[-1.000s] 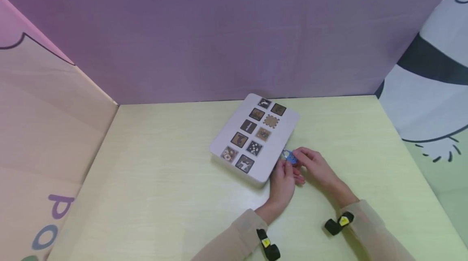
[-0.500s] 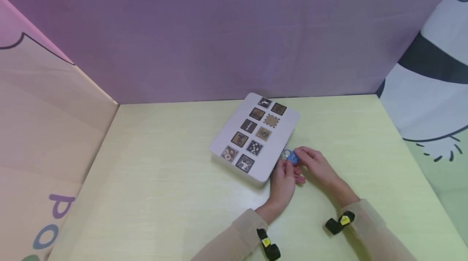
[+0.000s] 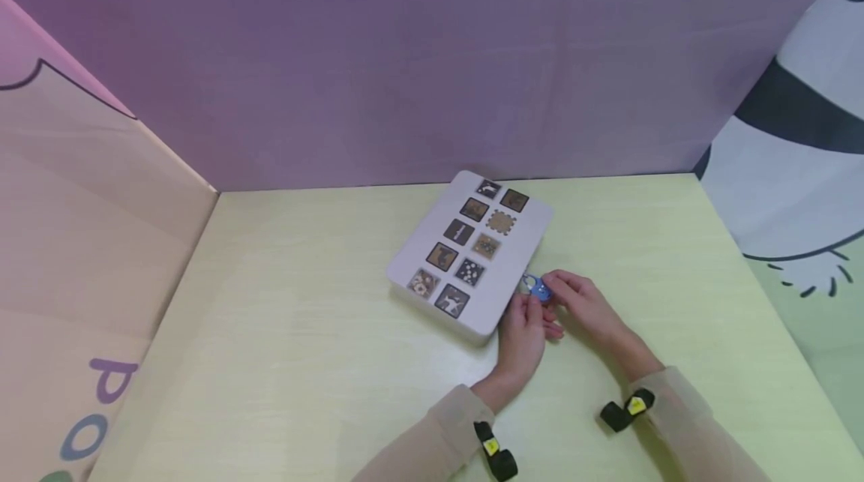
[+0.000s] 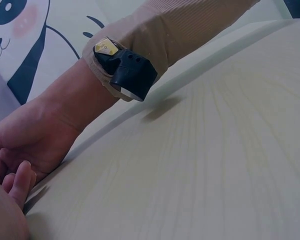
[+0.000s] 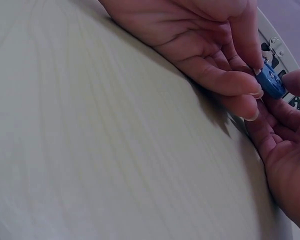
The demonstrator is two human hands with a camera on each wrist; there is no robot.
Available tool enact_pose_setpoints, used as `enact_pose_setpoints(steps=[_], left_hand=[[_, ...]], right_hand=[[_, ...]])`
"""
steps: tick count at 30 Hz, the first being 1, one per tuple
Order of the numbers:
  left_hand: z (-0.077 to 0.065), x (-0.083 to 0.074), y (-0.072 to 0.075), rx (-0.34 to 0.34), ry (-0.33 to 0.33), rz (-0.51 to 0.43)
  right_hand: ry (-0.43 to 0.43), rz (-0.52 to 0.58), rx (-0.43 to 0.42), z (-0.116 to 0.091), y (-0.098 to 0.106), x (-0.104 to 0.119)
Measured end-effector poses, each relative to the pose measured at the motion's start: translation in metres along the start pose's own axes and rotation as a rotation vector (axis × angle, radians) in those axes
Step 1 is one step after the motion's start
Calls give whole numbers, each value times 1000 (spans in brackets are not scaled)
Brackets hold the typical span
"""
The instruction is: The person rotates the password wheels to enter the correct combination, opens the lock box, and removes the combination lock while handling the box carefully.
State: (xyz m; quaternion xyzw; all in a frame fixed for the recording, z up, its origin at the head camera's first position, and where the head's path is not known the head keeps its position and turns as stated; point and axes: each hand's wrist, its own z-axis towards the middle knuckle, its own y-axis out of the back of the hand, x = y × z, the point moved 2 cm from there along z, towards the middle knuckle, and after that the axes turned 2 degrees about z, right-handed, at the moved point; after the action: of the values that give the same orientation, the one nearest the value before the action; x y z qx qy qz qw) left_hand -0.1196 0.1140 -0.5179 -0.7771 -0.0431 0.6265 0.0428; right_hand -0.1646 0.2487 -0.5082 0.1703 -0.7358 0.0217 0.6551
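A white box (image 3: 470, 253) with rows of small square pictures on its lid lies at an angle near the back of the table. At its right side is a small blue padlock (image 3: 540, 289) with a silvery shackle toward the box. My left hand (image 3: 521, 336) pinches the padlock's near side between thumb and fingers. From the right, my right hand (image 3: 592, 313) pinches its other edge. In the right wrist view, the padlock's blue body (image 5: 271, 83) shows between both hands' fingertips. Only wrists and parts of the hands appear in the left wrist view.
A metal fitting (image 5: 276, 46) shows on the box's edge. The pale wood-grain table (image 3: 304, 317) meets a purple wall (image 3: 432, 62) behind, with printed panels at left and right. Black camera bands (image 3: 496, 453) sit on both wrists.
Hardly anything differs: both hands stay on the padlock, whose blue face shows slightly more beside the right fingertips than one second ago. The box has not moved.
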Motion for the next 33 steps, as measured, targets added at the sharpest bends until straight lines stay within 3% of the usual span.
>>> enact_pose_setpoints(steps=[33], left_hand=[[0,-2,0,3,13,2]], right_hand=[[36,23,25,2,0,-5]])
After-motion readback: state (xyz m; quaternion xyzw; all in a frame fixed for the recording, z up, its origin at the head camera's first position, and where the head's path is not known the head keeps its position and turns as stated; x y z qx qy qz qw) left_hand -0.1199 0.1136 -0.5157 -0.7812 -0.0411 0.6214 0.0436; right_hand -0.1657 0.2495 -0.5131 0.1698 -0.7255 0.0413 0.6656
